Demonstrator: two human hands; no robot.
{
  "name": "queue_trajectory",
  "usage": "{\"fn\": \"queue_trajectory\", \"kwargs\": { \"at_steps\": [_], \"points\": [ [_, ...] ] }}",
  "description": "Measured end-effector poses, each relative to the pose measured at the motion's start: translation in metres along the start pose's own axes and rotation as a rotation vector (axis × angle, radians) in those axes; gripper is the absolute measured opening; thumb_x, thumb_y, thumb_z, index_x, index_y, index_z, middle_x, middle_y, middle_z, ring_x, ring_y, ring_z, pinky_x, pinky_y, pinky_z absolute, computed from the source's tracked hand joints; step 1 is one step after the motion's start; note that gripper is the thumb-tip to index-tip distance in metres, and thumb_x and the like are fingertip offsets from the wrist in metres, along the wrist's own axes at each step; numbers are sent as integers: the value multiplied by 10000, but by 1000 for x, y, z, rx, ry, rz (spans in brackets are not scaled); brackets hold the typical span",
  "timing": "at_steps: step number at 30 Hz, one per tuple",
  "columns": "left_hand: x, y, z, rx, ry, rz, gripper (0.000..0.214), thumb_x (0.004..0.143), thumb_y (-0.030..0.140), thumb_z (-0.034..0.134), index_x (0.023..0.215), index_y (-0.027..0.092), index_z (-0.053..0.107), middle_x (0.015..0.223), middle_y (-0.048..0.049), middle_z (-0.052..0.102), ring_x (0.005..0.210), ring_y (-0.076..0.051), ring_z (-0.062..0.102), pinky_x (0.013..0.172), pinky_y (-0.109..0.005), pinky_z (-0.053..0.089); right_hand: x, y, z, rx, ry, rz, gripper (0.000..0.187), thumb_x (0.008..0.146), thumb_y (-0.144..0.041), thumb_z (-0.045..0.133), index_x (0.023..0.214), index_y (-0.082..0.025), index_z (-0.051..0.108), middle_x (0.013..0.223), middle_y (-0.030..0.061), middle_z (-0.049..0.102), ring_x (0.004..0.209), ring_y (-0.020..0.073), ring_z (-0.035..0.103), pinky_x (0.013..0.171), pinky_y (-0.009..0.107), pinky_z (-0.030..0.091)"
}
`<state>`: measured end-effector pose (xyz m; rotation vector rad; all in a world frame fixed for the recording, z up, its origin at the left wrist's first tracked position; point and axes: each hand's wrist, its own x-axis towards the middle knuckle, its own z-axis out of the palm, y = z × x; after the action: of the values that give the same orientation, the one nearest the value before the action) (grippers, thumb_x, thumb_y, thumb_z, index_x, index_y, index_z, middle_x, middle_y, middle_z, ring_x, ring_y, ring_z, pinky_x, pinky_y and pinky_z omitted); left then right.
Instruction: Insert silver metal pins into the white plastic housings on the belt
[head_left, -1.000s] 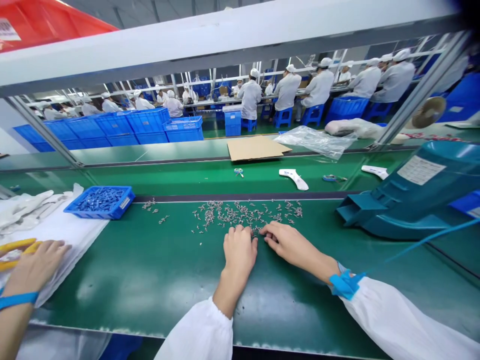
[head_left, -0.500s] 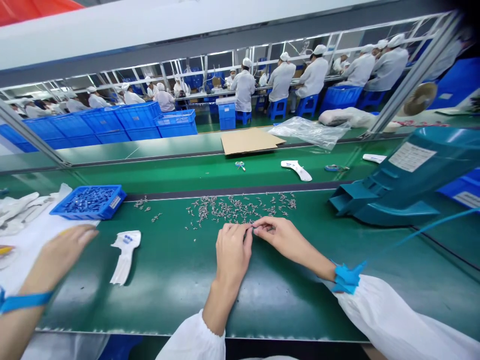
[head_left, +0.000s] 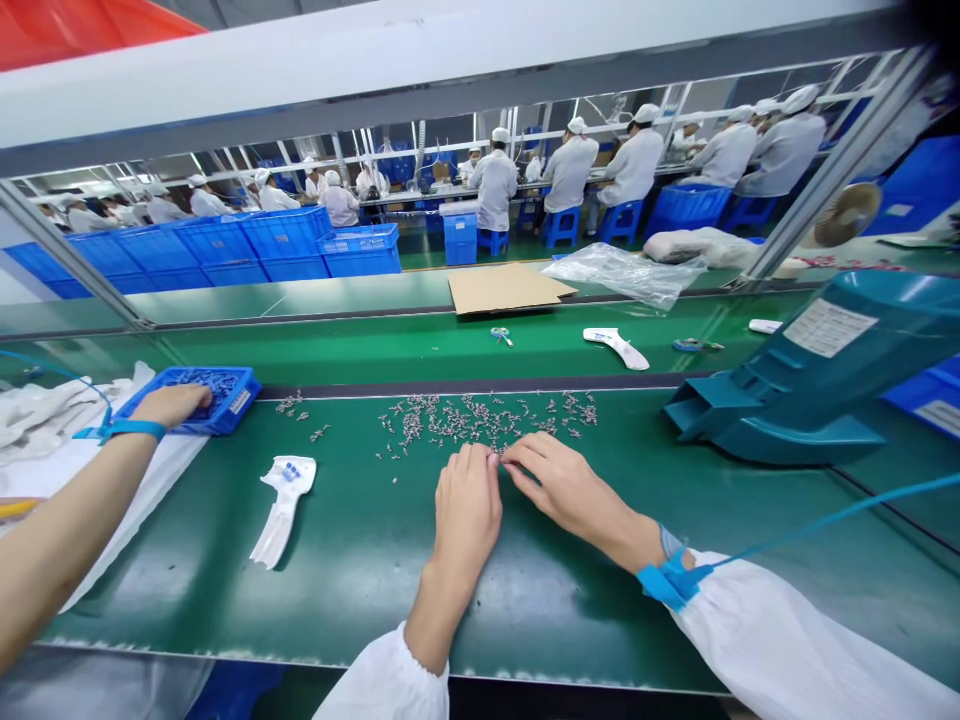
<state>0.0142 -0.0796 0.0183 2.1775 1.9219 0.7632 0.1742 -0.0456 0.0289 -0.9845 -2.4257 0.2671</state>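
Note:
Both of my hands meet at the front edge of a scattered pile of small grey metal parts (head_left: 427, 418) on the green work surface. My left hand (head_left: 469, 510) has thumb and forefinger pressed together. My right hand (head_left: 559, 485) pinches from the other side, its fingertips almost touching the left ones. Whatever lies between the fingertips is too small and hidden to make out. A blue band with a cord wraps my right wrist. Left of my hands lies a white gun-shaped plastic shell half (head_left: 286, 505) with small blue pieces on it.
At the left a co-worker's hand (head_left: 174, 405) reaches into a blue tray (head_left: 241, 400) of small blue parts. A teal blower-like machine (head_left: 795, 380) stands at the right. Behind are another white shell (head_left: 616, 347), cardboard (head_left: 506, 288) and clear plastic bag (head_left: 626, 270).
The co-worker's hand has moved up into the blue tray. Both white shells sit farther right. My hands stay together at the pile, and the view has shifted slightly.

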Motion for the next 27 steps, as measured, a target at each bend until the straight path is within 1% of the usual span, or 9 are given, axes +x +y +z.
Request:
{"fn": "queue_trajectory", "kwargs": {
  "at_steps": [5,10,13,16,20,22,24,25,27],
  "points": [
    [2,-5,4,-2,-106,3,278,1033,216,276,913,205,526,888,-57,607,852,-207,585,746,-317,422,0,3,3,-73,-94,-84,248,1017,-181,392,993,-195,638,936,104,630,886,255,564,780,404,505],
    [8,-14,3,-78,-202,68,280,1020,251,326,853,213,548,850,-31,622,821,-187,591,723,-292,416,-3,9,2,-46,-127,-126,231,1011,-191,398,1000,-194,629,932,97,618,862,244,555,775,394,506],
    [13,-13,0,-157,-233,120,307,1023,283,322,837,223,558,821,-8,619,782,-168,585,702,-280,413,-6,11,-7,-9,-136,-90,185,1001,-197,424,980,-204,608,910,77,620,846,228,560,772,373,504],
    [19,-8,-3,-235,-234,154,300,1022,299,322,850,228,557,828,0,613,769,-159,574,696,-277,410,-8,11,-24,37,-119,-32,141,977,-183,458,959,-212,595,907,65,624,856,219,579,772,350,499],
    [35,1,-11,-322,-189,180,287,1025,302,304,878,223,537,852,-4,608,791,-161,569,726,-282,414,-15,12,-50,153,-5,152,115,956,-217,492,948,-224,606,903,53,652,822,200,606,757,328,501],
    [50,12,-19,-356,-161,210,279,1025,303,306,886,219,533,839,-5,608,791,-161,575,729,-279,420,-24,14,-54,223,71,275,113,941,-234,510,967,-230,620,883,44,670,787,190,623,741,314,510],
    [71,35,-29,-380,-141,268,264,1020,306,332,890,213,542,823,-7,619,790,-164,587,719,-274,428,-37,20,-46,281,123,368,129,916,-223,525,989,-229,632,848,31,680,757,186,639,722,302,517],
    [85,52,-35,-389,-135,309,261,1018,306,344,892,209,551,819,-9,628,792,-165,596,715,-272,432,-44,24,-39,309,138,396,141,903,-206,526,990,-225,636,833,26,682,749,185,646,716,296,520],
    [117,98,-44,-398,-132,413,268,1019,306,363,895,204,577,828,-11,654,802,-163,614,726,-272,446,-54,34,-23,330,193,461,145,874,-177,531,960,-214,642,796,22,677,714,185,646,691,290,519]
  ]
}}
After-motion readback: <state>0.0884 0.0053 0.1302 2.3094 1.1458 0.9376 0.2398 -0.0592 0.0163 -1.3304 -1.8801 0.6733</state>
